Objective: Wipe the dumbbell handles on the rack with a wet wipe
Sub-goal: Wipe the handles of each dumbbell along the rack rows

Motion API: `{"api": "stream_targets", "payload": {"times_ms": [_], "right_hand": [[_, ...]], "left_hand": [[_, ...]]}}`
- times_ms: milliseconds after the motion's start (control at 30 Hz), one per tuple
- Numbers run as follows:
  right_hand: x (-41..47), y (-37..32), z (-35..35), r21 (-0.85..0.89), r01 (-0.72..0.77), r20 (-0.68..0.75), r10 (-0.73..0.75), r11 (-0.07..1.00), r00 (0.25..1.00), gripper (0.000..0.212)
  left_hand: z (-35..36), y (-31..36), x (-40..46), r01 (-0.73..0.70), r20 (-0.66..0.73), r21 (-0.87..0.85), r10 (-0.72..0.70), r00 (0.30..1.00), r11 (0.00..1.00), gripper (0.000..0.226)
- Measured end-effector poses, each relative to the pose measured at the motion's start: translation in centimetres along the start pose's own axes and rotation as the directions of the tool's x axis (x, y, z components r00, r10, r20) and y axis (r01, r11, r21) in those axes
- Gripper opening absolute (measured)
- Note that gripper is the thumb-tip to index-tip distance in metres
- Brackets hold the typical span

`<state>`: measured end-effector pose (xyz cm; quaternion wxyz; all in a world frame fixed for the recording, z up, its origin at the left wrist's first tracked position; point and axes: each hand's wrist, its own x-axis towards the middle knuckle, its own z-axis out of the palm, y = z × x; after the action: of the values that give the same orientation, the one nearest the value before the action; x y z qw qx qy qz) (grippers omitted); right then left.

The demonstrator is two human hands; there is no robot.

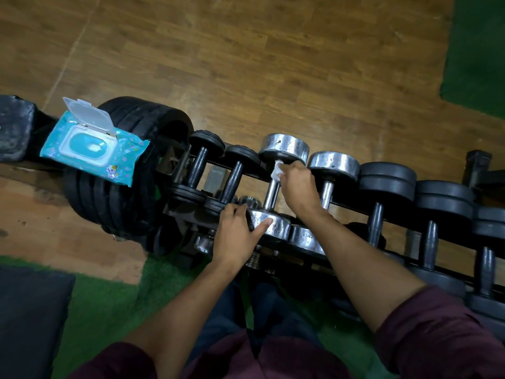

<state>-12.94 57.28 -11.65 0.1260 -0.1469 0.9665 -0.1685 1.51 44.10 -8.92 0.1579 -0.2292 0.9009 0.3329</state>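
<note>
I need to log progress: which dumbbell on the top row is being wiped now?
The chrome dumbbell, third from the left. The right hand presses the wet wipe on its handle and the left hand grips its near head; its neighbours go untouched.

At 12 o'clock the floor [246, 64] is brown wood-grain plank; green turf [475, 50] fills the 2 o'clock corner and another green patch [114, 302] lies at 7 o'clock. The pack of wipes [90, 149] at 9 o'clock is turquoise with small pink dots, its lid [90, 114] clear white. Mid-frame, 2 dumbbells [273, 187] shine chrome, speckled; their neighbours [382, 192] are dull black. The wipe [278, 169] is white. Sleeves [442, 335] at 5 o'clock are maroon.
</note>
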Motion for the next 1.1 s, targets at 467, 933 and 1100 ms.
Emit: {"api": "stream_targets", "payload": {"times_ms": [467, 933, 1100], "right_hand": [[0.7, 0.0, 0.7, 0.482, -0.520, 0.141, 0.523, 0.705, 0.841, 0.036], [-0.7, 0.5, 0.4, 0.531, -0.602, 0.397, 0.452, 0.597, 0.799, 0.014], [-2.1, 0.4, 0.3, 0.406, -0.621, 0.592, 0.325, 0.671, 0.738, 0.021]], "left_hand": [[0.0, -0.1, 0.2, -0.015, 0.005, 0.005, 0.015, 1.000, 1.000, 0.086], [0.1, -0.2, 0.2, -0.011, 0.007, 0.003, 0.011, 1.000, 1.000, 0.086], [0.3, -0.3, 0.1, -0.015, -0.004, -0.008, 0.015, 1.000, 1.000, 0.087]]}}
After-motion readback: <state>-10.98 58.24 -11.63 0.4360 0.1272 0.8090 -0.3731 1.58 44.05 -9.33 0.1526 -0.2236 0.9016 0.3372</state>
